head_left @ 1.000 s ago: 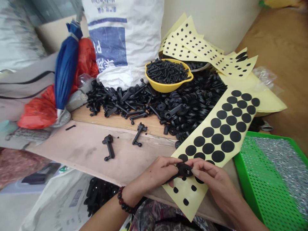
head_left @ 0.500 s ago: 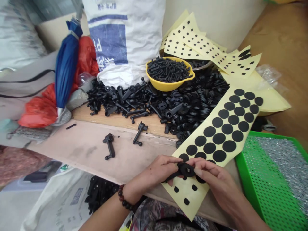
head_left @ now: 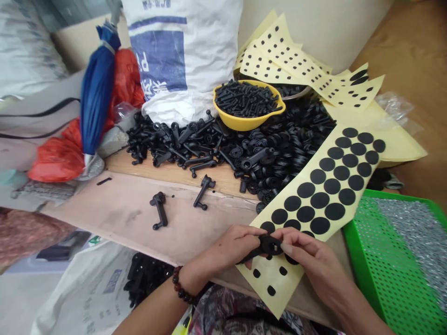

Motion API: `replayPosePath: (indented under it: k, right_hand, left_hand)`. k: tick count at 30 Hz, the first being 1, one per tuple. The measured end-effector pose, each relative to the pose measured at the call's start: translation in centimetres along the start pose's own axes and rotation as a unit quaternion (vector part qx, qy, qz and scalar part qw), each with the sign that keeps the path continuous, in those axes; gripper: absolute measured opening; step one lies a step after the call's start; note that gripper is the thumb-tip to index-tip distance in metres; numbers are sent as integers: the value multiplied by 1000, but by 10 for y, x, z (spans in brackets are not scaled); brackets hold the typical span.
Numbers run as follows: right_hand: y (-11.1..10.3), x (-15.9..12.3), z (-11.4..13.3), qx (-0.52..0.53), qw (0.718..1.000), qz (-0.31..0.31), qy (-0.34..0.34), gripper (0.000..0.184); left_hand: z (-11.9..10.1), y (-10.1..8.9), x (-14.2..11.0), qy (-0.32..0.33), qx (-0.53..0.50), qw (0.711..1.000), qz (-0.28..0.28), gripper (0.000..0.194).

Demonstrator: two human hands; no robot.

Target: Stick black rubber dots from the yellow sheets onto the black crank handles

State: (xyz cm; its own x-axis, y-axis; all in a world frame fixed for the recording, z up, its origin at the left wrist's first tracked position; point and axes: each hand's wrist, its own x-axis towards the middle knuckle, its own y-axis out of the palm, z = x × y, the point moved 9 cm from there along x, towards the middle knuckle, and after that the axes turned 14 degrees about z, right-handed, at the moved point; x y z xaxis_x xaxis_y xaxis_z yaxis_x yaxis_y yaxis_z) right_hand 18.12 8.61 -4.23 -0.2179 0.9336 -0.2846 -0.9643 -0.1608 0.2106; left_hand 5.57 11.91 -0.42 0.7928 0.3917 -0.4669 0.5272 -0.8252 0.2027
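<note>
My left hand point(head_left: 235, 246) is closed around the arm of a black plastic crank handle point(head_left: 268, 245). The fingertips of my right hand point(head_left: 307, 253) pinch the edge of its round end, where a small shiny metal bit shows near the thumb. Whether those fingers also hold something small is hidden. Beneath both hands lies a pale yellow sticker sheet point(head_left: 303, 216) with rows of black round pads and a few smaller ones. Left of the hands, one black crank handle point(head_left: 160, 211) rests on the table, and a second crank handle point(head_left: 203, 191) lies beside it.
A heap of black crank parts point(head_left: 188, 144) spreads across the back, with a yellow bowl point(head_left: 240, 123) of ribbed black pieces on it. At right stands a green perforated basket point(head_left: 380, 251) of small metal pins. More sticker sheets point(head_left: 286, 56), a white sack point(head_left: 209, 42) and a blue umbrella point(head_left: 97, 93) stand behind.
The crank handle's round end has tilted slightly between my hands, and the metal bit sits a little closer to the right thumb. Both hands stay almost in place; the view has shifted slightly.
</note>
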Motion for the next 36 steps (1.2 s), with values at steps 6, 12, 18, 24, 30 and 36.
replayPosePath:
  k: [6, 12, 18, 24, 30, 36]
  right_hand:
    - [-1, 0, -2, -11, 1000, 8, -4, 29]
    - [0, 1, 0, -7, 1000, 1, -11, 28]
    - [1, 0, 2, -16, 1000, -9, -17, 29]
    - [2, -2, 3, -50, 998, -12, -26, 29]
    - [9, -4, 19, -94, 994, -32, -45, 32]
    - [12, -10, 27, -95, 993, -35, -63, 31]
  left_hand:
    - [2, -2, 0, 4, -7, 1000, -28, 36]
    - [6, -1, 2, -4, -12, 1000, -17, 31]
    - [16, -2, 7, 3, -1, 1000, -4, 41]
    - [14, -2, 7, 12, 19, 1000, -16, 40]
    - [12, -7, 3, 11, 49, 997, -59, 28]
    - [8, -4, 1, 61, 22, 995, -78, 25]
